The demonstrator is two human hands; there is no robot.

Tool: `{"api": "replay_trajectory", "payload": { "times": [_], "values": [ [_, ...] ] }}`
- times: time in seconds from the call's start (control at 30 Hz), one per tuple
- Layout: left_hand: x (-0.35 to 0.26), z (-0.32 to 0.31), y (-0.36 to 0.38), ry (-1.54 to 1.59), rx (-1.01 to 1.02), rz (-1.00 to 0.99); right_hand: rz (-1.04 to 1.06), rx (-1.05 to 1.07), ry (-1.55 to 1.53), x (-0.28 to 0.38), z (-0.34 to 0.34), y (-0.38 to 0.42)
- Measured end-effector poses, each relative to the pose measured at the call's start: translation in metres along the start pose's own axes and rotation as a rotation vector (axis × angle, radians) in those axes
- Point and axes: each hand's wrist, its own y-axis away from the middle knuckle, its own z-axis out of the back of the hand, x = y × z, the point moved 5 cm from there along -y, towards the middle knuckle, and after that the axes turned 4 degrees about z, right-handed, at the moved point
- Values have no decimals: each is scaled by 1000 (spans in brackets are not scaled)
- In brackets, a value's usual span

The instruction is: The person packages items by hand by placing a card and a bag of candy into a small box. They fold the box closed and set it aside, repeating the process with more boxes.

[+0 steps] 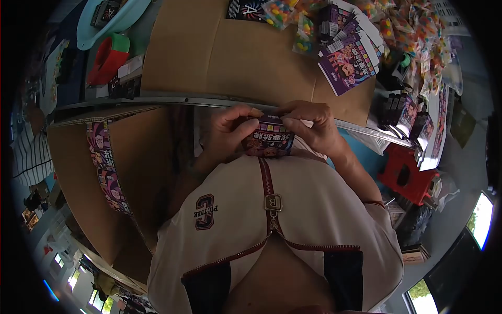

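Observation:
Close to my chest, at the table's near edge, I hold a small purple printed box [269,140] between both hands. My left hand [230,132] pinches its left side, thumb on the printed face near the top corner. On the other side, my right hand [312,125] grips the top right corner with thumb and bent fingers. Pink characters and a row of coloured squares show on the box. The fingertips behind its top edge are partly hidden. Flat purple cartons [348,63] of like print lie fanned on the cardboard beyond my right hand.
Small bags of colourful candies [405,31] pile up at the back right. Finished-looking boxes [402,112] stand at the right edge. A large open carton [110,172] is on the left, a tape roll [109,58] and blue basin [112,21] behind it. A red stool [403,172] stands right.

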Motion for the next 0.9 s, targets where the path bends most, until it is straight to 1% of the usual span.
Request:
{"api": "replay_trajectory", "payload": {
  "times": [0.03,0.07,0.1,0.13,0.17,0.23,0.3,0.37,0.47,0.53,0.57,0.7,0.77,0.83,0.87,0.9],
  "values": [
    [6,0,2,-51,-15,12,15,54,-23,0,0,1],
    [11,1,3,-102,-30,21,15,54,-20,1,4,2],
    [13,2,3,-100,-28,18,-71,88,-27,-2,6,3],
    [9,4,3,-141,-59,-88,-155,121,-32,-4,6,3],
    [4,5,4,-180,-93,-195,-151,122,-26,-2,5,3],
    [1,1,9,-155,-134,-173,-247,-26,-89,-3,4,4],
    [0,3,12,-133,-179,-151,-234,-5,-61,0,1,2],
    [3,7,14,-237,-190,-127,-226,8,-38,3,-2,0],
    [4,9,14,-217,-207,-71,-277,19,49,10,-3,-6],
    [1,11,15,-251,-191,-94,-282,104,97,11,-4,-7],
    [-1,11,16,-286,-173,-116,-284,104,97,11,-4,-6],
    [-3,11,16,-261,-205,-129,-302,97,-79,3,-3,-6],
    [-10,9,13,-233,-171,-143,-301,104,-139,0,3,-9],
    [-9,11,11,-269,-157,-172,-388,176,-260,-3,9,-10],
    [-9,10,11,-304,-143,-198,-387,175,-259,0,9,-10],
    [-9,9,10,-303,-141,-197,-352,217,-156,6,7,-11]
  ]
}}
